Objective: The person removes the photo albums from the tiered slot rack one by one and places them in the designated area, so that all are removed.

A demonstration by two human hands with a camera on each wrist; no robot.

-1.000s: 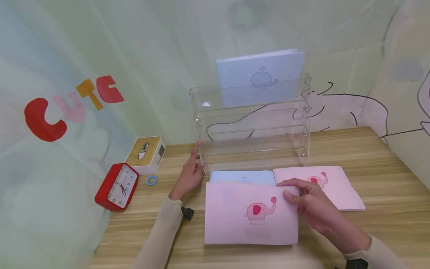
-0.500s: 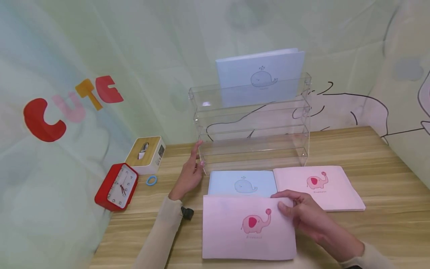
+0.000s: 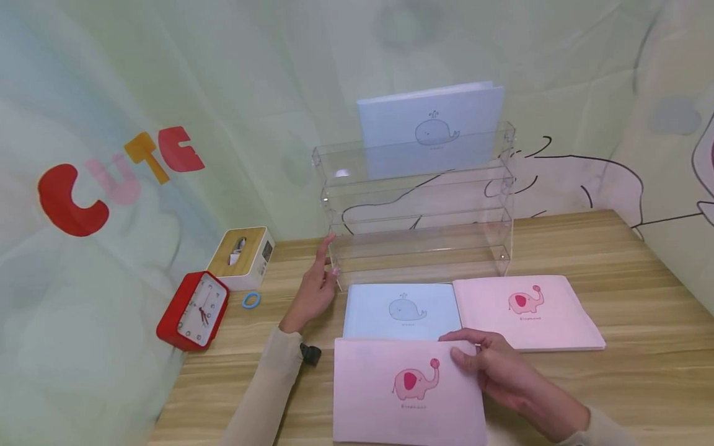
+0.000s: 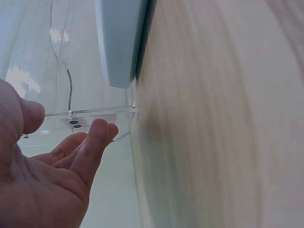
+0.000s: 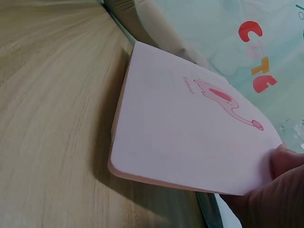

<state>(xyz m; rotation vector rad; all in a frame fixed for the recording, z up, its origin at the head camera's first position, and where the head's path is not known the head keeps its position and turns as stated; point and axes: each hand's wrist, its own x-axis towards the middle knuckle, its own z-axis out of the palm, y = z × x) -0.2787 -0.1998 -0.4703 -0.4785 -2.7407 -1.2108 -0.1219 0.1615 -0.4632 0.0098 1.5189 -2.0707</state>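
My right hand [image 3: 504, 371] holds a pink elephant notebook [image 3: 374, 393] by its upper right corner, thumb on the cover and the other fingers behind it. In the right wrist view this pink notebook [image 5: 156, 128] is tilted close over the wooden table, its rounded corners and page edges showing. My left hand [image 3: 312, 294] grips the left side of a clear acrylic rack [image 3: 418, 238]. In the left wrist view its thumb and fingertips [image 4: 97, 128] are at the rack's side panel. A blue whale notebook [image 3: 362, 310] lies before the rack, partly overlapped by the held notebook.
Another pink elephant notebook [image 3: 558, 328] lies to the right of the blue one. A blue whale notebook [image 3: 385, 118] stands in the rack's top tier. At the left are a red alarm clock [image 3: 186, 310], a blue ring [image 3: 251, 300] and a white box with a wooden lid [image 3: 223, 257].
My right hand has drawn the pink notebook down toward me and slightly left, uncovering more of the blue whale notebook. The left hand has stayed at the rack.
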